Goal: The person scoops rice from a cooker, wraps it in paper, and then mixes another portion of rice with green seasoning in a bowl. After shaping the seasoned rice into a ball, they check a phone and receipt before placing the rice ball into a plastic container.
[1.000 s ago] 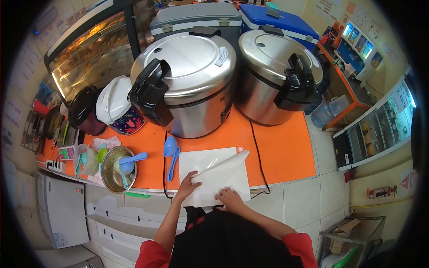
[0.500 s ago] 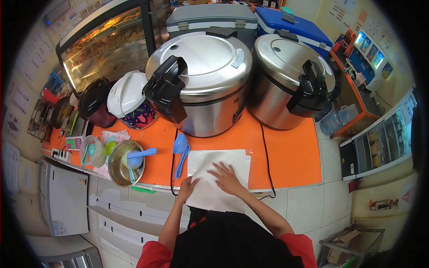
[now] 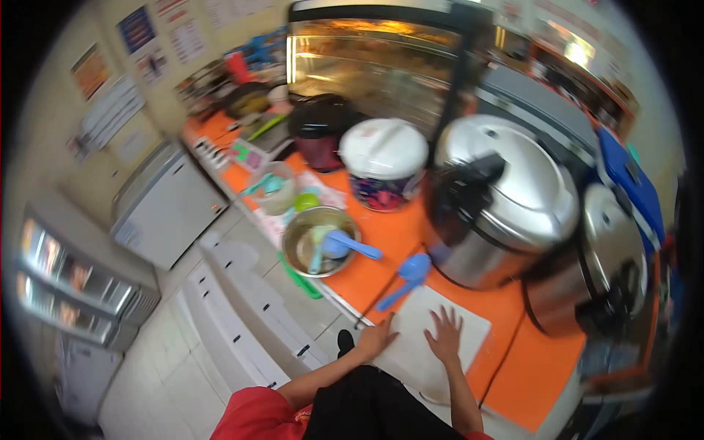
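White paper sheets (image 3: 418,348) lie flat near the front edge of the orange counter. My right hand (image 3: 444,337) rests on the paper with its fingers spread. At the paper's left edge is my left hand (image 3: 375,339), fingers stretched out and apart, holding nothing I can see. Just beyond the paper lies a blue rice scoop (image 3: 415,268) with its handle toward me. To the left stands a metal bowl (image 3: 292,257) with another blue scoop (image 3: 356,244) and a pale turquoise utensil in it. The view is somewhat blurred.
Two large steel rice cookers (image 3: 513,187) (image 3: 579,282) stand to the right on the orange counter (image 3: 381,282). A white-lidded pot (image 3: 385,154), a dark cooker (image 3: 320,132) and a plastic tub (image 3: 273,192) stand farther back. Behind them is a lit display case (image 3: 367,66).
My view has swung left, so the counter's things appear farther right and tilted. My left hand's fingers have spread from the paper's edge; my right hand stays on the paper.
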Demonstrator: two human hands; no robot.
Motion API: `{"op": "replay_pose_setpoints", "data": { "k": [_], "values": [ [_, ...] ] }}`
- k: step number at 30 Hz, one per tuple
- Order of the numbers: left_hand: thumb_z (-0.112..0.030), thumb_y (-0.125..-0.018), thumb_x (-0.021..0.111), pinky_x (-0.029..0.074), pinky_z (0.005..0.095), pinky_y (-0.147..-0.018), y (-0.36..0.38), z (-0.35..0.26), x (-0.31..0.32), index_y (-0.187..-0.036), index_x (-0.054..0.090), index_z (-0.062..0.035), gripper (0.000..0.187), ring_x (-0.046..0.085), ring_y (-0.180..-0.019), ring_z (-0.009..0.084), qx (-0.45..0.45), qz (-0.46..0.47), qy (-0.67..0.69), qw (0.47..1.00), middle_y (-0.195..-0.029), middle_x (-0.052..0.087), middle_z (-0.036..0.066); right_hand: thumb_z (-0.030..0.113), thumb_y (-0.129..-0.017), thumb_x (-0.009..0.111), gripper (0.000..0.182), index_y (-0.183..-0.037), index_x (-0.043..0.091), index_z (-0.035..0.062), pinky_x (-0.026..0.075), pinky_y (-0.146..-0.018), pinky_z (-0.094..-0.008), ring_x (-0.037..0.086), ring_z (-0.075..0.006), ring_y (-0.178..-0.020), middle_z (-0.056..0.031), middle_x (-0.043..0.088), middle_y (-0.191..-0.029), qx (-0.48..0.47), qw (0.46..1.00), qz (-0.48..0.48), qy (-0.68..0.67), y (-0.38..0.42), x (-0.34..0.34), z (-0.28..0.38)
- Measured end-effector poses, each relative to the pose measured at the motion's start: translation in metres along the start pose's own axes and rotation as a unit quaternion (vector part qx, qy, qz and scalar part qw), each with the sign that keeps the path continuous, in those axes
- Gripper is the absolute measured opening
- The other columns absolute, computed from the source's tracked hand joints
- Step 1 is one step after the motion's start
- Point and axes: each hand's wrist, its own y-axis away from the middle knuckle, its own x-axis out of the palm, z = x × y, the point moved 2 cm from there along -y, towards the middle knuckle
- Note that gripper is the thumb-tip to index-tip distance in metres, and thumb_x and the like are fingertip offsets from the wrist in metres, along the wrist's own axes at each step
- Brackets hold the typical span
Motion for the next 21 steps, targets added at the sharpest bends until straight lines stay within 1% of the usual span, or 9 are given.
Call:
{"op": "replay_pose_setpoints", "data": {
  "k": [3, 4, 5, 9, 12, 17, 18, 19, 21],
  "values": [
    [-0.033, -0.078, 0.056, 0.045, 0.0401, -0.05, 0.021, 0.033, -0.047, -0.119, 0.04, -0.0097, 0.05, 0.057, -0.056, 0.0304, -0.027, -0.01, 0.05, 0.998, -0.069, 0.057, 0.014, 0.014, -0.074, 0.054, 0.05, -0.121, 0.041, 0.0063, 0.004, -0.102, -0.0511, 0.027, -0.0307, -0.124, -0.0104, 0.043, -0.124, 0.057, 0.977, -0.08, -0.189, -0.002, -0.029, 0.009],
    [-0.033, -0.078, 0.056, 0.043, 0.0384, -0.048, 0.029, 0.051, -0.064, -0.117, 0.042, -0.0103, 0.047, 0.056, -0.053, 0.0292, -0.042, 0.02, 0.084, 0.995, -0.066, 0.056, 0.014, 0.01, -0.073, 0.055, 0.048, -0.119, 0.042, 0.0055, 0.019, -0.101, -0.0473, 0.043, -0.0281, -0.113, -0.0105, 0.054, -0.108, 0.017, 0.971, -0.105, -0.215, -0.001, -0.04, 0.017],
    [-0.033, -0.078, 0.057, 0.04, 0.0346, -0.044, 0.041, 0.077, -0.075, -0.117, 0.043, -0.0106, 0.047, 0.053, -0.05, 0.0243, -0.053, 0.029, 0.145, 0.988, -0.059, 0.052, 0.01, 0.004, -0.073, 0.055, 0.053, -0.123, 0.038, 0.005, 0.038, -0.089, -0.0379, 0.056, -0.0217, -0.092, -0.0099, 0.06, -0.09, 0.027, 0.926, 0.023, -0.376, -0.006, -0.056, 0.032],
    [-0.028, -0.08, 0.056, 0.027, 0.018, -0.04, 0.097, 0.145, -0.165, -0.119, 0.045, -0.0113, 0.044, 0.039, -0.047, 0.0028, -0.097, 0.237, 0.565, 0.785, -0.054, 0.04, -0.007, 0.0, -0.074, 0.054, 0.072, -0.136, 0.017, 0.0106, 0.043, -0.071, -0.0238, 0.054, -0.0105, -0.076, -0.0039, 0.056, -0.083, -0.056, 0.684, 0.534, -0.495, -0.015, -0.074, 0.136],
    [-0.009, -0.08, 0.049, 0.029, 0.0146, -0.045, 0.121, 0.148, -0.237, -0.117, 0.048, -0.0073, 0.037, 0.041, -0.055, -0.0008, -0.037, 0.337, 0.671, 0.659, -0.065, 0.044, -0.009, 0.006, -0.081, 0.048, 0.042, -0.123, 0.044, 0.0126, 0.039, -0.065, -0.0184, 0.044, -0.0054, -0.067, 0.0022, 0.053, -0.084, -0.192, 0.654, 0.535, -0.498, -0.057, -0.047, 0.218],
    [0.0, -0.081, 0.045, 0.037, 0.0204, -0.079, 0.12, 0.236, -0.247, -0.106, 0.054, -0.0028, 0.026, 0.049, -0.09, 0.0081, -0.041, 0.178, 0.684, 0.706, -0.101, 0.053, 0.002, 0.009, -0.086, 0.044, 0.02, -0.102, 0.054, 0.0037, 0.04, -0.083, -0.0243, 0.054, -0.0137, -0.089, -0.0036, 0.059, -0.089, -0.103, 0.736, 0.342, -0.575, -0.188, 0.015, 0.326],
    [-0.002, -0.083, 0.046, 0.037, 0.0218, -0.082, 0.115, 0.258, -0.252, -0.106, 0.054, -0.0028, 0.024, 0.049, -0.094, 0.01, -0.091, 0.062, 0.721, 0.684, -0.104, 0.052, 0.002, 0.014, -0.088, 0.043, 0.028, -0.115, 0.046, 0.0066, 0.041, -0.083, -0.0292, 0.056, -0.0198, -0.086, -0.0069, 0.058, -0.09, 0.024, 0.607, 0.346, -0.715, -0.198, 0.028, 0.349],
    [-0.011, -0.084, 0.051, 0.038, 0.0222, -0.082, 0.105, 0.263, -0.272, -0.11, 0.051, -0.0037, 0.027, 0.049, -0.096, 0.0115, -0.06, 0.066, 0.72, 0.688, -0.105, 0.053, 0.003, 0.014, -0.088, 0.043, 0.028, -0.115, 0.046, 0.0066, 0.041, -0.083, -0.0292, 0.056, -0.0198, -0.086, -0.0069, 0.058, -0.09, 0.023, 0.61, 0.348, -0.712, -0.204, 0.036, 0.385],
    [-0.016, -0.086, 0.05, 0.039, 0.023, -0.082, 0.125, 0.325, -0.234, -0.112, 0.049, -0.004, 0.028, 0.05, -0.093, 0.011, -0.102, 0.094, 0.665, 0.734, -0.104, 0.053, 0.004, 0.015, -0.089, 0.04, 0.032, -0.12, 0.041, 0.0086, 0.04, -0.085, -0.0318, 0.055, -0.0225, -0.088, -0.0089, 0.058, -0.092, -0.288, 0.605, 0.439, -0.598, -0.198, 0.047, 0.468]
  ]
}}
